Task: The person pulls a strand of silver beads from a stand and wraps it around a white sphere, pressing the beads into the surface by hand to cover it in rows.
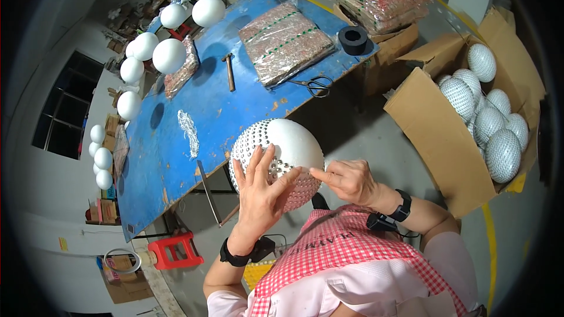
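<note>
Foam ball (282, 147), half studded, above the blue counter's (170, 158) near edge: my left hand (258, 191) cups it, fingers spread; my right hand (346, 179) pinches at its right side, contents unclear.

foam ball (288, 141): matt, studded | table (176, 141): worn painted wood | box (435, 135): cardboard
</note>
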### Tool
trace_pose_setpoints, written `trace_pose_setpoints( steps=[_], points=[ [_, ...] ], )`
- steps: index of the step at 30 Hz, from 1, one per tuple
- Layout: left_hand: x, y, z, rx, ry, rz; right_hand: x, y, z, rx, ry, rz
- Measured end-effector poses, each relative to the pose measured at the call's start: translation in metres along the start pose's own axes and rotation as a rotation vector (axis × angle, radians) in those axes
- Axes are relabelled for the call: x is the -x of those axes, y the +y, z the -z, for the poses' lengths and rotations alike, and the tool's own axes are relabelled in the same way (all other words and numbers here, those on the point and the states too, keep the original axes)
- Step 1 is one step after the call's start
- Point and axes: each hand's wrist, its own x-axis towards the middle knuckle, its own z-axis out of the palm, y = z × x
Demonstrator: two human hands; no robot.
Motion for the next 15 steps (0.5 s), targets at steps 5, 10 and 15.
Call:
trace_pose_setpoints(
  steps=[5, 10, 15],
  points=[
    [-0.004, -0.005, 0.008, 0.063, -0.014, 0.001, -0.005, 0.001, 0.003, 0.126, -0.033, 0.107],
    [-0.007, -0.018, 0.013, 0.181, 0.017, 0.050, -0.014, -0.004, 0.005, 0.159, -0.098, 0.116],
    [-0.011, -0.032, 0.014, 0.277, 0.040, 0.043, -0.027, -0.017, 0.004, -0.067, -0.089, -0.045]
  ],
)
